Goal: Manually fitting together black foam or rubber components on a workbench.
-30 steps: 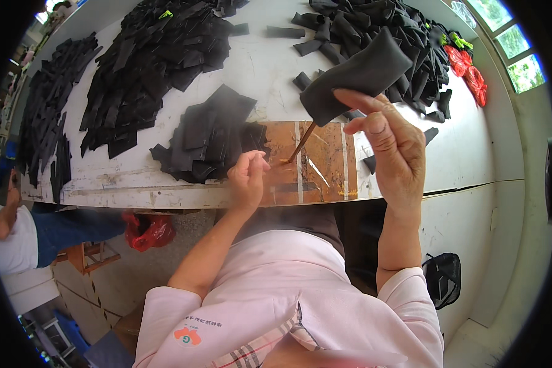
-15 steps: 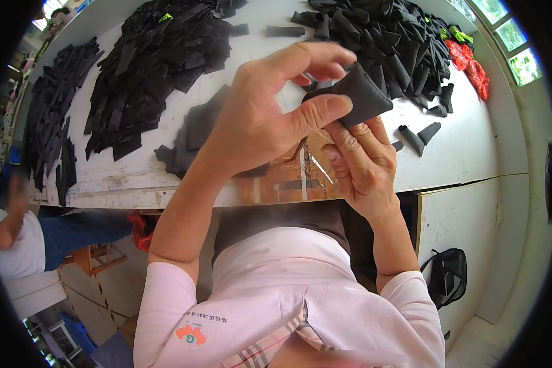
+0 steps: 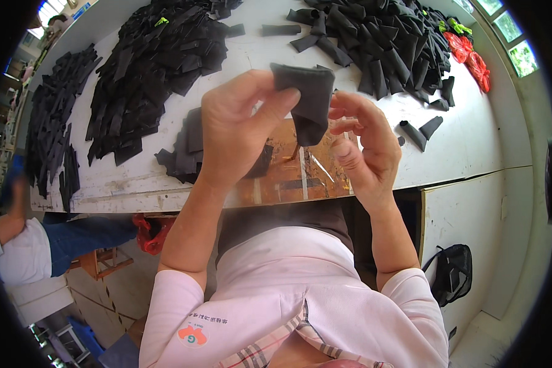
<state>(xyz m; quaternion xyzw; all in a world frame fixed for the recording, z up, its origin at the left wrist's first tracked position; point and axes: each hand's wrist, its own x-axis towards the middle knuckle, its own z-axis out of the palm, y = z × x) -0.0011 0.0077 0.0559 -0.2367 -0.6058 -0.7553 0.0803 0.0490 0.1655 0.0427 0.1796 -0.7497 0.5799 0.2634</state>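
Note:
A black fabric piece (image 3: 313, 101), folded like a flat sleeve, hangs above the table in front of me. My left hand (image 3: 234, 132) pinches its upper left corner between thumb and fingers. Close to the piece's right edge, my right hand (image 3: 372, 150) is open, its fingers curved and apart; nothing shows in it. Below the hands lies a scuffed brown board (image 3: 275, 184) at the table's front edge. A small stack of flat black pieces (image 3: 187, 147) lies left of it, partly hidden by my left arm.
Large heaps of flat black pieces (image 3: 156, 73) cover the table's left side. Rolled black pieces (image 3: 380, 49) are piled at the far right, beside red plastic bags (image 3: 472, 64). A black mesh bag (image 3: 452, 273) hangs at lower right. Another person (image 3: 27, 245) sits at the left.
The black piece has moved left and turned so that it hangs down. My right hand has let go of it and opened; my left hand has kept its pinch and shifted left.

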